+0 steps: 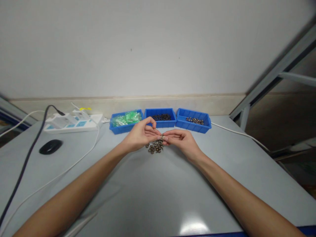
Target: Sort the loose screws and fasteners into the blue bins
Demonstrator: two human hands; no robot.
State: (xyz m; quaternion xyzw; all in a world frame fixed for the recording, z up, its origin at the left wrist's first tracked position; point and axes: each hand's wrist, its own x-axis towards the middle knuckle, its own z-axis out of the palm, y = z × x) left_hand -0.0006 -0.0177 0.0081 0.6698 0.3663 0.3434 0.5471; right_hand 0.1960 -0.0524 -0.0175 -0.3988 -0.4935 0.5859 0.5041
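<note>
My left hand (143,134) and my right hand (182,141) meet at the fingertips in the middle of the view. Between them they pinch a small metallic piece (162,137), too small to make out clearly. Just below the fingers, a pile of small brassy metal parts (155,146) lies on the table (148,194). Behind my hands stand three blue bins: the left bin (123,128) holds green and clear plastic packets, the middle bin (170,123) dark screw-like parts, and the right bin (197,126) shiny small metal parts.
A white power strip (76,129) with plugs sits at the back left, with a black mouse (50,146) in front of it. Black and white cables cross the left side. Another white cable (243,134) runs right from the bins. A metal frame (274,77) stands at right.
</note>
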